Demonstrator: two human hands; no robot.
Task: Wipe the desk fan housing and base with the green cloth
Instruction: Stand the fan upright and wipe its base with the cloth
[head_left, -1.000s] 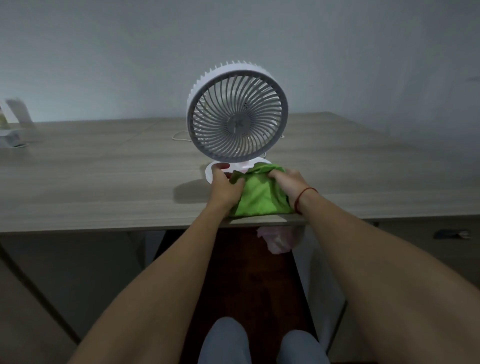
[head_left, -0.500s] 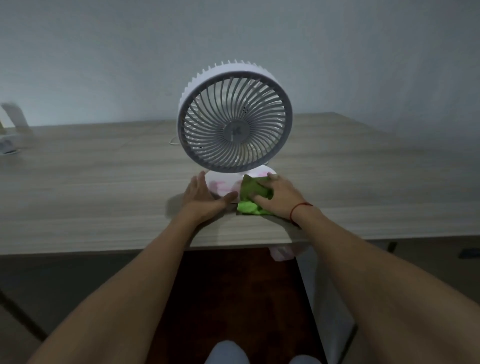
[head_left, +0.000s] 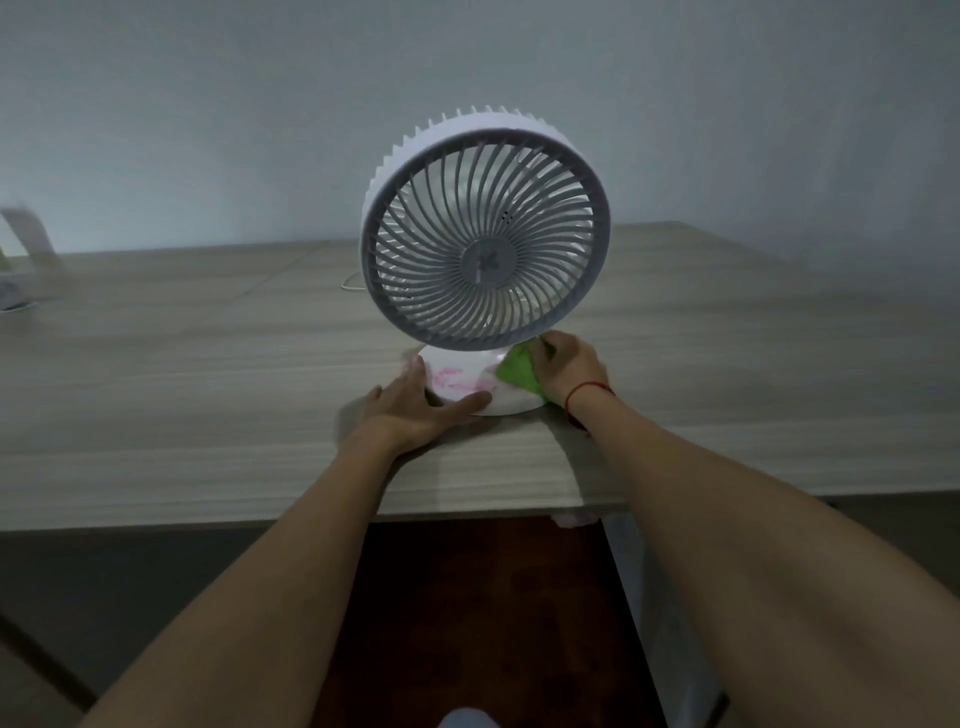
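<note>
Right grip (head_left: 569, 371) clenches the green cloth (head_left: 517, 371) against the 3 o'clock side of the base (head_left: 513, 403) under the fan (head_left: 485, 234), while left grip (head_left: 415, 410), released with fingers straight, rests flat at its 8 o'clock edge on the bench (head_left: 208, 389).

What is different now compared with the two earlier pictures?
The left hand let go of the crumpled green cloth and now rests open against the front left of the round white plastic fan base. The right hand, alone holding the cloth, carried it from the front to the base's right side. The fan stays upright on the wooden desk.
</note>
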